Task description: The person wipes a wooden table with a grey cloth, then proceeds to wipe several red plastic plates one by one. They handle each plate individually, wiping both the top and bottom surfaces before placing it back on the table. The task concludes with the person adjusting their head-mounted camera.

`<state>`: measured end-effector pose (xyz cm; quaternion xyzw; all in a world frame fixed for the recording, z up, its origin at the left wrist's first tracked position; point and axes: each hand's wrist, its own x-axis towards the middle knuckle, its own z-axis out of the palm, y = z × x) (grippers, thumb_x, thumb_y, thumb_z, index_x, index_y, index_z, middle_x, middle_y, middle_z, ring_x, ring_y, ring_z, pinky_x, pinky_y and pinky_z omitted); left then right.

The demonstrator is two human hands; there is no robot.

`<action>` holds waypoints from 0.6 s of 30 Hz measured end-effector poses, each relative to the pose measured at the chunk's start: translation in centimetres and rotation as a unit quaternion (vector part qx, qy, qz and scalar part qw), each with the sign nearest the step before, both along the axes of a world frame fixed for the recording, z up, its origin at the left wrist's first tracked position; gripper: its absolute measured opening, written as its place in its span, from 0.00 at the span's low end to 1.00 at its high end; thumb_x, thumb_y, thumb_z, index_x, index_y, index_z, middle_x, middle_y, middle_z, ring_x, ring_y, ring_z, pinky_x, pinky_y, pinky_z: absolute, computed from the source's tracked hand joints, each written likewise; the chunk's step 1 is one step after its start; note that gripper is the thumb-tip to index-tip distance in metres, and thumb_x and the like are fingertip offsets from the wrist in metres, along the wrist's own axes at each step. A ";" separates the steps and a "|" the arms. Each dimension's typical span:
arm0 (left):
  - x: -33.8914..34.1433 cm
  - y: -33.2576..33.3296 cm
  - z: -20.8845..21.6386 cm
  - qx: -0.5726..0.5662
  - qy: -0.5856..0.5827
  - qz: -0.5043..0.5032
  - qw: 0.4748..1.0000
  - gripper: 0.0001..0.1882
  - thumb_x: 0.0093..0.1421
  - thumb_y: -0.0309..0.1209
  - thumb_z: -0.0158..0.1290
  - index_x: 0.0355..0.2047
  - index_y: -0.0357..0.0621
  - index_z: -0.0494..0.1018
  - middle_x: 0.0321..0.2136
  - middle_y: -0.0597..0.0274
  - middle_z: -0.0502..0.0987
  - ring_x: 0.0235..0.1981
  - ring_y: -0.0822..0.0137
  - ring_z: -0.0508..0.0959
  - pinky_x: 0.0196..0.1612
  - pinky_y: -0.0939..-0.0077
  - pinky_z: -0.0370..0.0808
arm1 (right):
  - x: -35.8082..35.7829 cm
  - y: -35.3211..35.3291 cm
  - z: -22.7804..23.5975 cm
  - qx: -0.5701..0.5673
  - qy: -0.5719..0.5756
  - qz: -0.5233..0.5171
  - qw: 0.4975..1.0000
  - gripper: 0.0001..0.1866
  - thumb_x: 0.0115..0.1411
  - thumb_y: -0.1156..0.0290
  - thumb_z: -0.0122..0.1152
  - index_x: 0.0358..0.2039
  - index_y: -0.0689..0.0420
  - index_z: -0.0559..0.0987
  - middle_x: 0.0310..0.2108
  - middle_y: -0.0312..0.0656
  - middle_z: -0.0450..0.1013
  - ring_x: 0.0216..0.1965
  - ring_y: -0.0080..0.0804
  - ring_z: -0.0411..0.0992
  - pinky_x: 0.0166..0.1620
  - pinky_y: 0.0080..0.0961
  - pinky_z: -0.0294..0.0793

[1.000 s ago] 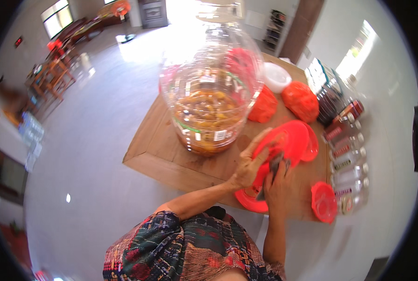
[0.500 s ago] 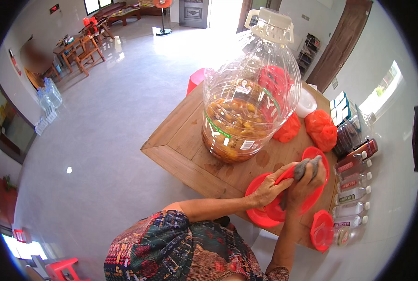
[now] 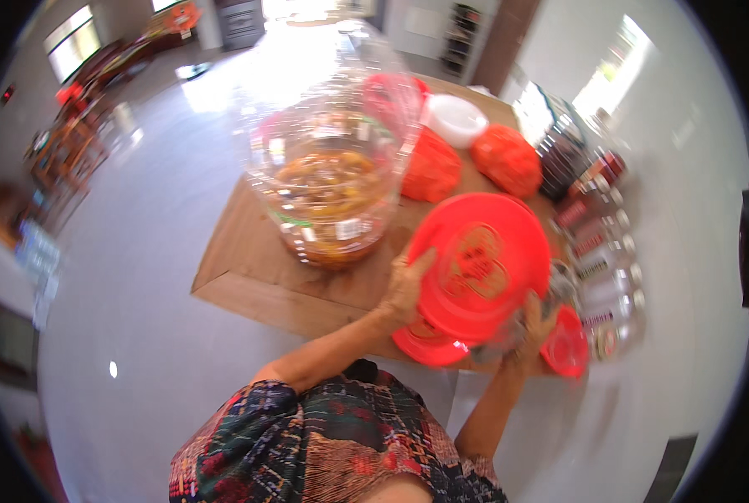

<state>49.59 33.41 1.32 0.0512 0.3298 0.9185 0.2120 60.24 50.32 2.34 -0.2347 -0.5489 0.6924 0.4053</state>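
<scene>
Red plate point(image 3: 492, 268): round, no long axis; I have it between the hands over the wooden table point(image 3: 257, 272), patterned face showing.
Left hand point(image 3: 406, 289): clamped on the left rim, thumb over the face; plate lies to its right.
Right hand point(image 3: 529, 331): at the lower-right rim, plate up and left; blurred, I can't tell if it's clamped.
Nearer hand: neither; both at the rim.
Second red dish point(image 3: 433, 349): below, partly covered by the plate.
</scene>
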 end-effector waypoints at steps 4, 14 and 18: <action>-0.6 1.4 -1.9 -0.112 0.060 0.044 0.991 0.23 0.59 0.30 0.54 0.54 0.40 0.65 0.50 0.57 0.70 0.49 0.68 0.71 0.51 0.72 0.72 | -0.8 -0.5 1.2 0.200 0.014 -0.158 0.967 0.24 0.56 0.78 0.59 0.53 0.64 0.66 0.42 0.40 0.70 0.41 0.29 0.69 0.46 0.27 0.69; 1.8 0.8 5.1 -0.106 0.124 -0.119 0.979 0.22 0.61 0.39 0.54 0.50 0.39 0.64 0.41 0.63 0.71 0.41 0.76 0.71 0.45 0.81 0.70 | -1.1 -5.3 0.6 0.695 0.054 -0.152 0.701 0.25 0.41 0.74 0.68 0.44 0.56 0.75 0.41 0.53 0.68 0.35 0.46 0.71 0.36 0.38 0.73; 1.4 -0.2 4.5 -0.011 0.077 -0.128 0.989 0.16 0.65 0.34 0.45 0.51 0.42 0.64 0.42 0.64 0.72 0.43 0.74 0.73 0.44 0.78 0.73 | -1.6 -6.5 1.1 0.659 0.078 -0.024 0.748 0.21 0.38 0.68 0.70 0.36 0.55 0.79 0.37 0.49 0.69 0.32 0.43 0.71 0.32 0.35 0.73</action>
